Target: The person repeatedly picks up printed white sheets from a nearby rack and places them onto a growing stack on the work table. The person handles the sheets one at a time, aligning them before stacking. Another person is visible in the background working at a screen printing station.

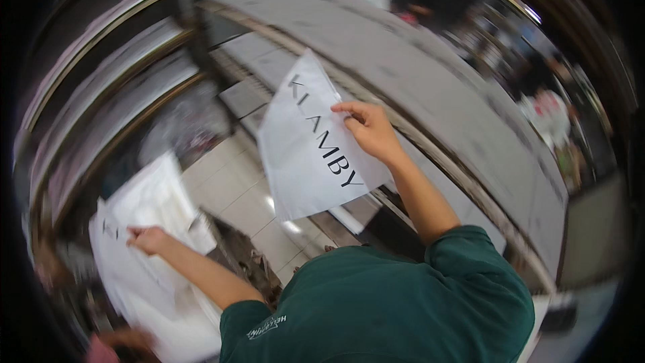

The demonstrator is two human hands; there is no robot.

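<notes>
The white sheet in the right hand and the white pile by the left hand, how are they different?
The sheet looks like one piece, but the pile looks like many layers. The right hand holds the sheet up by its edge, while the pile lies under the left hand. Big black letters cross the sheet; the pile shows just a few dark marks. Both are white.

Right hand (368, 128) grips the right edge of a white sheet (289, 154) with dark lettering, held tilted. Left hand (149, 240) touches a stack of white sheets (158, 191), near left; grip unclear. Shelves (138, 54) stand far left; a long grey bench (416, 60) extends from far to right.
</notes>
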